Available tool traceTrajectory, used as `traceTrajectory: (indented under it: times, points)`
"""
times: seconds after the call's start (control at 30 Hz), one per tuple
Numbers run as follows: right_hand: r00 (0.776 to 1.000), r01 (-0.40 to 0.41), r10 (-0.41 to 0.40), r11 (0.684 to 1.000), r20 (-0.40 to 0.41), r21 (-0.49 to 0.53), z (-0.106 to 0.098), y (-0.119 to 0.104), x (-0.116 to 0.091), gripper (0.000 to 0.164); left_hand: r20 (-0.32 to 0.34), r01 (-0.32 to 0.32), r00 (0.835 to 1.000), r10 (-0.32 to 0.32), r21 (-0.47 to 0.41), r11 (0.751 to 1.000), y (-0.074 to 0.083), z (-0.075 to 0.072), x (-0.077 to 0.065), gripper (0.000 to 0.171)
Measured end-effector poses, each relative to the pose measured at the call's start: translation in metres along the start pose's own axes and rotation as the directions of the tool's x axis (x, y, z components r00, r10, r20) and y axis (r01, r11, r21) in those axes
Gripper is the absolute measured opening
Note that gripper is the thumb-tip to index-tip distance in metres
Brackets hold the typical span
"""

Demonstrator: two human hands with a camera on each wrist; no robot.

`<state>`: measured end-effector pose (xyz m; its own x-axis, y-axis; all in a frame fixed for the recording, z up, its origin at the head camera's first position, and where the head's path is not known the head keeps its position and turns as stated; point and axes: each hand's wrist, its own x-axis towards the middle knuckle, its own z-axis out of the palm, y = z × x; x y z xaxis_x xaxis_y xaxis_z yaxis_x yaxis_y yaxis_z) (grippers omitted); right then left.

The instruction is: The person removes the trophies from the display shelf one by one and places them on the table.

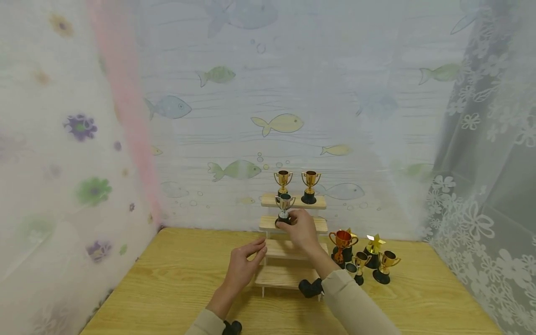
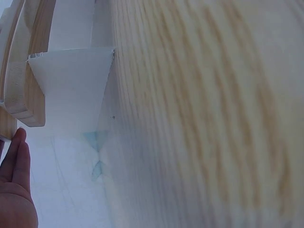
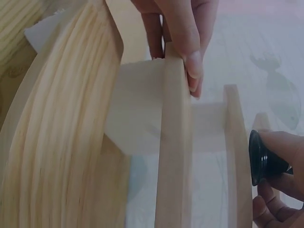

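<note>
My right hand (image 1: 300,228) pinches the black base of a small silver trophy cup (image 1: 284,201). The cup is upright at the left part of the stand's second shelf from the top. In the right wrist view its black base (image 3: 259,157) is right against the board. My left hand (image 1: 247,263) pinches the left end of the third shelf of the wooden tiered stand (image 1: 293,278). Its thumb and fingers (image 3: 194,64) lie on either side of the board. Two gold trophy cups (image 1: 310,182) stand on the top shelf.
Right of the stand, on the wooden table (image 1: 180,279), stand a red-orange trophy cup (image 1: 343,239), several gold cups (image 1: 388,261) and star trophies (image 1: 375,243). A fish-printed curtain (image 1: 234,116) hangs behind. Lace (image 1: 481,223) hangs on the right.
</note>
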<state>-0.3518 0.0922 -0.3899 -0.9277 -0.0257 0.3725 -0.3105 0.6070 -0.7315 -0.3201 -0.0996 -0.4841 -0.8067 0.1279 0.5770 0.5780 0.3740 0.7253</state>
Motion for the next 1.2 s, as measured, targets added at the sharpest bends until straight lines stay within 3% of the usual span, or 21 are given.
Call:
traceTrajectory:
  times: [0.87, 1.2]
  points:
    - [0.999, 0.044, -0.045, 0.999, -0.007, -0.029, -0.020, -0.003, -0.013, 0.022, 0.004, 0.018, 1.000, -0.018, -0.027, 0.999, -0.001, -0.001, -0.001, 0.027]
    - [0.999, 0.043, -0.044, 0.998, -0.011, -0.052, -0.027, -0.001, -0.015, 0.020, -0.012, -0.043, 0.999, 0.043, -0.006, 0.999, -0.001, 0.000, 0.000, 0.029]
